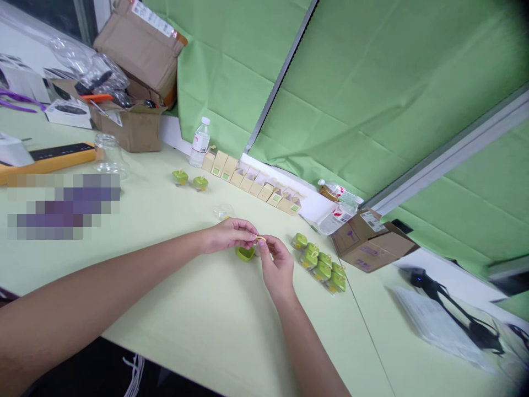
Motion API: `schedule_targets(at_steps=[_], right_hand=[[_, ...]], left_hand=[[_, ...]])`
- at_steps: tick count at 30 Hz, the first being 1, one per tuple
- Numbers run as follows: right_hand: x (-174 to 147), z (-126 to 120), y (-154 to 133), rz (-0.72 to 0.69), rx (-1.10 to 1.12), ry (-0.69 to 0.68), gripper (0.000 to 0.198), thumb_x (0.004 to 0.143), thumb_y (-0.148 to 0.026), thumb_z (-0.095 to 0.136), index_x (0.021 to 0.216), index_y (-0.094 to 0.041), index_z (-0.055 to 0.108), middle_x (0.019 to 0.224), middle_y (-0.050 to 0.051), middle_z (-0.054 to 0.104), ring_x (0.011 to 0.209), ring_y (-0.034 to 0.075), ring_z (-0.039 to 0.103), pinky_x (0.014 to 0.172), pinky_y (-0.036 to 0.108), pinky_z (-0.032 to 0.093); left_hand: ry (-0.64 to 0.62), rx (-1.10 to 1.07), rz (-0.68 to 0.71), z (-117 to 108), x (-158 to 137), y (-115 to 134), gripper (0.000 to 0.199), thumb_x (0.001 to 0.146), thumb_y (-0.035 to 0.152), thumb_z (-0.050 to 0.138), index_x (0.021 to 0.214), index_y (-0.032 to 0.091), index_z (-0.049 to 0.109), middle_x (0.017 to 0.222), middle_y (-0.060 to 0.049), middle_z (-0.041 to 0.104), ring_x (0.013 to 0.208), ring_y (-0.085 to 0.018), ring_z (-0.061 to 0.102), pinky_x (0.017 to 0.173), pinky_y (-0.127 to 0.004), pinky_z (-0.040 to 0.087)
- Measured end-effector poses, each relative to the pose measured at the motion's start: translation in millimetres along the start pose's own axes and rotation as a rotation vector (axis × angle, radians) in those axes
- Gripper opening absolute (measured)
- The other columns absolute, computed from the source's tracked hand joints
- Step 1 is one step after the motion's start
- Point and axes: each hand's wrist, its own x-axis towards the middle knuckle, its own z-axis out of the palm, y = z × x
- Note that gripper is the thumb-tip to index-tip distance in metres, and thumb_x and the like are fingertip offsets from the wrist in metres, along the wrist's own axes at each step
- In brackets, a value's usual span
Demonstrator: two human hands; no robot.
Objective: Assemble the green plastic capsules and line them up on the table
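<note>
My left hand [230, 235] and my right hand [278, 266] meet over the middle of the table. Both are closed, fingertips pinching a thin pale-yellow cord [260, 239] between them. Just below the fingers a small green lid [245, 254] lies on the table with its hollow side up. Behind my left hand stands a small clear plastic cup [223, 211], partly hidden by that hand. To the right of my right hand several clear cups with green lids [322, 270] and yellow loops stand grouped. Two more green-lidded cups [180, 177] sit at the back left.
A row of small cardboard boxes [256, 182] lines the back edge beside a water bottle [200, 142]. Farther right are lying bottles [336, 218], a cardboard carton [370, 240] and a black cable device [450, 309]. At left stand a glass jar [108, 154] and an open carton [138, 129].
</note>
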Motion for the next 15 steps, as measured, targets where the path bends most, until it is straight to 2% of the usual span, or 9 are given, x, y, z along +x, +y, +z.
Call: schedule_targets(at_steps=[7,15], right_hand=[[0.7,-1.5,-1.7,-0.069,-0.105,0.010,0.016,0.091,-0.033,0.062,0.097,-0.022,0.072,0.095,0.006,0.071,0.087,0.019,0.066,0.081,0.033,0.053],[0.4,-1.5,-4.5,-0.079,-0.109,0.009,0.017,0.091,-0.032,0.061,0.097,-0.021,0.072,0.095,0.006,0.071,0.087,0.018,0.066,0.081,0.033,0.053]], left_hand=[[-0.015,-0.036,-0.009,0.5,0.6,-3.3,0.028,0.075,0.034,0.081,0.091,0.013,0.070,0.089,-0.006,0.068,0.084,-0.014,0.065,0.085,-0.031,0.050],[-0.042,-0.011,0.024,-2.9,1.4,-5.3,0.028,0.073,0.032,0.082,0.092,0.014,0.070,0.090,-0.004,0.068,0.081,-0.012,0.064,0.083,-0.029,0.049]])
